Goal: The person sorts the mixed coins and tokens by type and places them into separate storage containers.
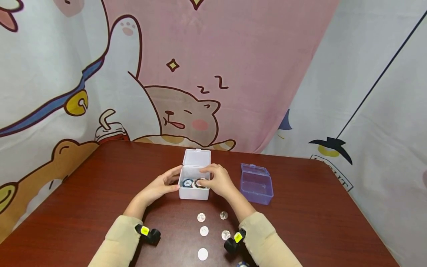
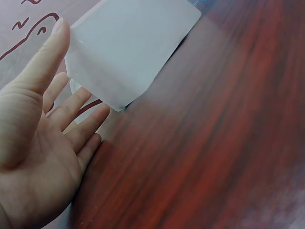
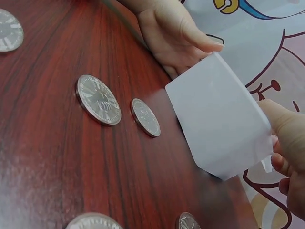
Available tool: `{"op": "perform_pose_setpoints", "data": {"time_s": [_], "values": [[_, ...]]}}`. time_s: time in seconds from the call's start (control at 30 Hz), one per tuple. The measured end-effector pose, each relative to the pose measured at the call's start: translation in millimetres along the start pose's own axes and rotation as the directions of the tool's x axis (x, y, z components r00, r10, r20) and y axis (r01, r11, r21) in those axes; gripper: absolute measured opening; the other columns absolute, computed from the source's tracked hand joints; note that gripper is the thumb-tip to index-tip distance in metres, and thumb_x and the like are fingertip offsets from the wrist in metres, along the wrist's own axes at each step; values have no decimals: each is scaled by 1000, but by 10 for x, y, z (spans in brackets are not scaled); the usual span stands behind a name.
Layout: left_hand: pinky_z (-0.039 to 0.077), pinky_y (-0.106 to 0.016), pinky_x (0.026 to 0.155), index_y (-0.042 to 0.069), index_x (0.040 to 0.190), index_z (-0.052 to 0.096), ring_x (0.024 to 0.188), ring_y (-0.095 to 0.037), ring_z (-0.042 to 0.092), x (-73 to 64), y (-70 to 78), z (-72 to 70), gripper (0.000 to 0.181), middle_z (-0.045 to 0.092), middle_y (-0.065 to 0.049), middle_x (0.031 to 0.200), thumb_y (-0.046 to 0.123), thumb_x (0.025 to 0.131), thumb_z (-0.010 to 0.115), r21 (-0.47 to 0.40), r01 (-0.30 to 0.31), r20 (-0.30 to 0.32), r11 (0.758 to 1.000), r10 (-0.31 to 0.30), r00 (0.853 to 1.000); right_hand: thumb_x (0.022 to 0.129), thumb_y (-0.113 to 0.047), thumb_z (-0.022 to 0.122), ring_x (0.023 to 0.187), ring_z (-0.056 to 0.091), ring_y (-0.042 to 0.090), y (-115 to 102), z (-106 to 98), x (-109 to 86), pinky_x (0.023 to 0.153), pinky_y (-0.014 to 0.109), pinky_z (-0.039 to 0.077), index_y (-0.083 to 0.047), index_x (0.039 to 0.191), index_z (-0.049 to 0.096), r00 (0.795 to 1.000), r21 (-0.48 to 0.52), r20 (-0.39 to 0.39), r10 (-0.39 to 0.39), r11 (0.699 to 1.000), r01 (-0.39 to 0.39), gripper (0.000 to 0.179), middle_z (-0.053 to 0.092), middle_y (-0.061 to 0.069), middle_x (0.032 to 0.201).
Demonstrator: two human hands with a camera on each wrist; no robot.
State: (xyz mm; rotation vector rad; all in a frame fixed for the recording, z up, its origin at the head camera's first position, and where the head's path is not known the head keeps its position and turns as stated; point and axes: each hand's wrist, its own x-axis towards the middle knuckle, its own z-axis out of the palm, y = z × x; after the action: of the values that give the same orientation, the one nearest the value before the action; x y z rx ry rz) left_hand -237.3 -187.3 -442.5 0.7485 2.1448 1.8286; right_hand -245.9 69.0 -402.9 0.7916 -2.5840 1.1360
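A small white plastic box (image 1: 194,194), its lid (image 1: 197,158) raised, stands on the table. Round poker chips lie inside, one blue and white (image 1: 187,183) at left and one dark-edged (image 1: 200,183) at right. My left hand (image 1: 163,184) is at the box's left side, fingers fairly straight, thumb at the front corner. From the right, my right hand (image 1: 218,180) reaches over the wall, with its thumb overlapping the right chip and its index finger spread apart behind it. In the right wrist view, the other right fingers bend beside the box, partly hidden.
A translucent purple box (image 1: 257,187) with its lid open is at the right. Several silver coins, including one coin (image 1: 201,217), lie in front of the white box. Part of a blue chip (image 1: 242,264) shows at the front edge. A printed cloth (image 1: 250,74) hangs behind.
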Motion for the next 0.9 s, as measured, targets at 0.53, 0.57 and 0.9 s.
{"op": "perform_pose_setpoints", "data": {"time_s": [0.53, 0.57, 0.9], "values": [[24, -58, 105, 9, 151, 27, 132, -38, 36, -10, 2, -5, 68, 32, -15, 150, 0, 92, 60, -18, -21, 4, 1000, 21, 1000, 72, -12, 84, 80, 53, 28, -58, -302, -265, 70, 39, 44, -2, 104, 73, 999, 165, -49, -14, 986, 22, 35, 66, 4, 96], [24, -58, 105, 9, 151, 27, 132, -38, 36, -11, 1, -6, 68, 32, -15, 150, 0, 92, 60, -18, -22, 5, 1000, 22, 1000, 73, -12, 84, 80, 52, 26, -67, -325, -285, 69, 38, 43, -3, 104, 73, 999, 164, -45, -14, 986, 21, 34, 66, 3, 95], [25, -58, 105, 10, 151, 28, 132, -38, 36, -7, -4, 1, 68, 33, -15, 150, -1, 92, 59, -17, -23, 4, 1000, 23, 1000, 73, -17, 84, 81, 51, 20, -100, -521, -507, 69, 36, 44, -8, 104, 74, 998, 142, -1, -61, 988, 61, 35, 64, -5, 94]]}}
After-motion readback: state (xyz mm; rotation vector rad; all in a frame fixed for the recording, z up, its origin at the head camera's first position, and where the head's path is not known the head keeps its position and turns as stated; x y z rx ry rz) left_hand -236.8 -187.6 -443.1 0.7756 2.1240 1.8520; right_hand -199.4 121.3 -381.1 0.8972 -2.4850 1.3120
